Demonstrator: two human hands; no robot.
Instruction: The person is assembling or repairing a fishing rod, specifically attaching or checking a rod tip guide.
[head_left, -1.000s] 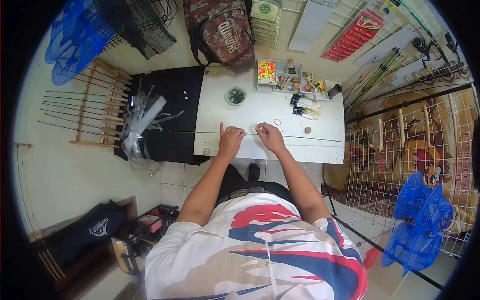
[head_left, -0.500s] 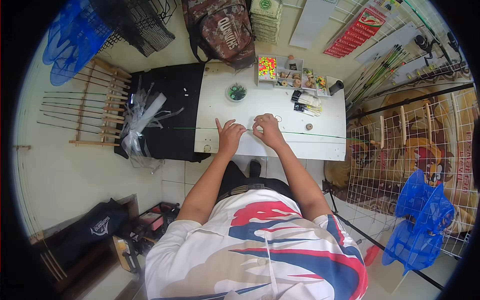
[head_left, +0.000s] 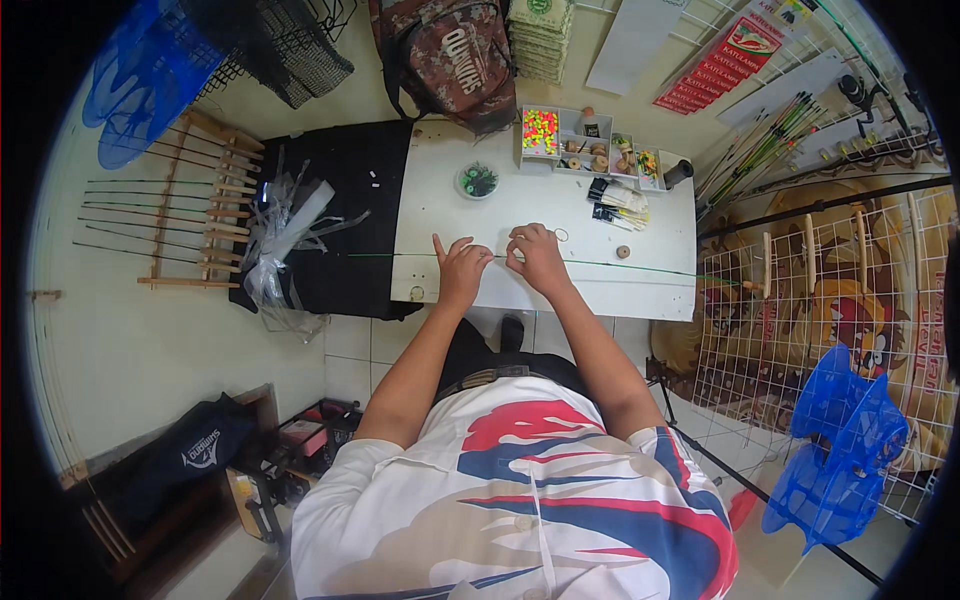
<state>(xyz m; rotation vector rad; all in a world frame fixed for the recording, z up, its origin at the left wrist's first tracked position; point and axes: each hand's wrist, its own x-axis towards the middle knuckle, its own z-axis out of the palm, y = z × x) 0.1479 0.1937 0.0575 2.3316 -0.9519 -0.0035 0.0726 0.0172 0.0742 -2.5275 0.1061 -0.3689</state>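
Note:
A thin green fishing rod lies crosswise over the front of the white table, reaching past its right end. My left hand pinches it between thumb and index finger, the other fingers spread. Just to the right, my right hand has thumb and fingertips closed together at the rod. Whether a small part or thread sits between the fingertips is too small to tell. Near my right hand lie a thin ring and a small round tan piece.
Beyond my hands stand a bowl of dark green bits and a compartment box with bright beads. Small black-and-white packets lie beside it. To the left, a black cloth bears clear plastic; a wooden rack holds thin rods.
The view has shifted slightly, so the table sits a little differently in it. Both hands keep their pinch on the rod, with hardly any visible movement.

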